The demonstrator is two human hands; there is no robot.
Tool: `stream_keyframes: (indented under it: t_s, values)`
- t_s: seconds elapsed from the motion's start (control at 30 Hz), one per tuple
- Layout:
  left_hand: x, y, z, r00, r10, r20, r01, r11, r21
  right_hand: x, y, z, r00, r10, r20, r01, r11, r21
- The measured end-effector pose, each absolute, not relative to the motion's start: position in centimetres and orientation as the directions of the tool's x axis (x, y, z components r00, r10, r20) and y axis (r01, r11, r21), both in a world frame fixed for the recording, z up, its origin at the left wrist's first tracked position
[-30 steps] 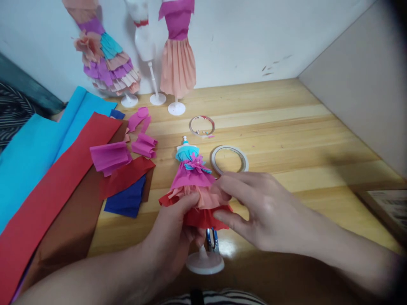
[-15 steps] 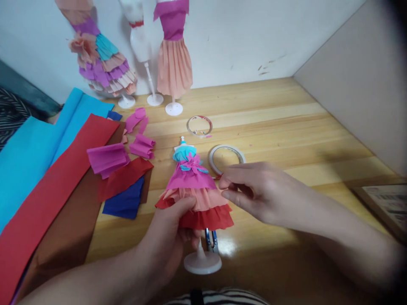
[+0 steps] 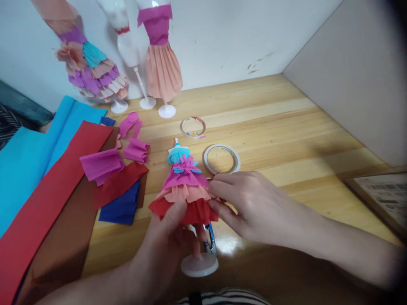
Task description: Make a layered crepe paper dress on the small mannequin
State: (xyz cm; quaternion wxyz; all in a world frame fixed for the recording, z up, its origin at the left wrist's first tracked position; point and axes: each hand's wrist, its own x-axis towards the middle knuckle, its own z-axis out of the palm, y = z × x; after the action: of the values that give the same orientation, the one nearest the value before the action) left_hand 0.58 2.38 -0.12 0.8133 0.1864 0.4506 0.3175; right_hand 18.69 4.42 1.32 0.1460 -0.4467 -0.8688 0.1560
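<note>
Our right hand (image 3: 254,207) pinches the right edge of a tiered turquoise, magenta, peach and red crinkled-paper dress (image 3: 182,182) near the frame's centre, while our left hand (image 3: 167,237) (whether gripping, we cannot tell) bends around the lower hem above a round white base (image 3: 203,267).

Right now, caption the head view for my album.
Left hand and right hand at a tiered turquoise, magenta, peach and red paper dress.
</note>
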Motion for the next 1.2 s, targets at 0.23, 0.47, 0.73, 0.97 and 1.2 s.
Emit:
stream_keyframes:
  t_s: [0.23, 0.47, 0.73, 0.97, 1.2]
  values:
    - [2.3, 1.7, -1.3, 0.435, 0.672, -0.6, -0.105, 0.699, 0.707, 18.9, 4.5, 2.0, -0.541, 0.836, 0.091, 0.737, 0.524, -0.427]
    - [2.6, 2.1, -0.4, 0.367, 0.591, -0.719, -0.063, 0.787, 0.614, 19.0, 4.5, 1.6, -0.506, 0.842, 0.186, 0.724, 0.532, -0.438]
    - [3.1, 2.0, -0.6, 0.379, 0.655, -0.654, -0.005, 0.708, 0.706, 19.2, 5.2, 2.1, -0.453, 0.881, 0.137, 0.639, 0.428, -0.639]
    - [3.8, 2.4, 0.1, 0.226, 0.663, -0.713, -0.049, 0.739, 0.672, 19.2, 5.9, 1.9, -0.32, 0.945, 0.063, 0.612, 0.257, -0.748]
    - [3.4, 2.0, 0.0, 0.255, 0.662, -0.705, -0.101, 0.743, 0.662, 19.4, 6.2, 1.7, -0.336, 0.937, 0.094, 0.602, 0.291, -0.744]
